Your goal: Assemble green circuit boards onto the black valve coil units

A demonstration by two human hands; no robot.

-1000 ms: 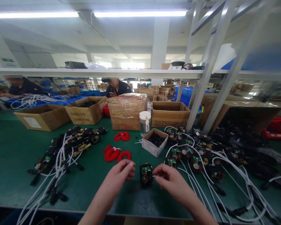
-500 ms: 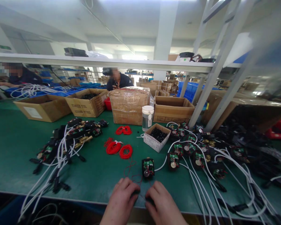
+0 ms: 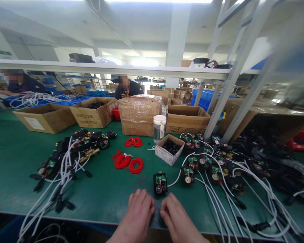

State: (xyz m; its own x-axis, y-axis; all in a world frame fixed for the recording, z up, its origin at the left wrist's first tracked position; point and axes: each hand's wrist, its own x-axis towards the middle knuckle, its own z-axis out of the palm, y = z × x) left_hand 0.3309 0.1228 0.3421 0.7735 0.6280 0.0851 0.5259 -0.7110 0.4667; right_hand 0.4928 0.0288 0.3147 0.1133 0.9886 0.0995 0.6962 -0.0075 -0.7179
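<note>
At the front edge of the green bench, my left hand point(image 3: 139, 212) has its fingers curled closed, knuckles up. My right hand point(image 3: 176, 214) is closed in the same way, a short gap to its right. Something dark shows under the fingers of each, mostly hidden. Just beyond the gap stands a small black housing point(image 3: 160, 184) with a green circuit board, its white cable running right. A thin dark red wire point(image 3: 141, 182) lies loosely beyond my left hand. Farther back are red wire coils point(image 3: 136, 165) and a small carton point(image 3: 170, 152) of black parts.
Housings with white cables point(image 3: 66, 158) are heaped at left, and more circuit-board units point(image 3: 215, 172) crowd the right. A lidded clear jar point(image 3: 159, 130) stands before a taped box point(image 3: 139, 116). Metal posts point(image 3: 219, 104) rise at right. Two people sit beyond the bench.
Both hands have rolled inward and closed further, and moved slightly forward. The small black pieces and thin wire seen between the fingers are now mostly hidden. The housing stays put.
</note>
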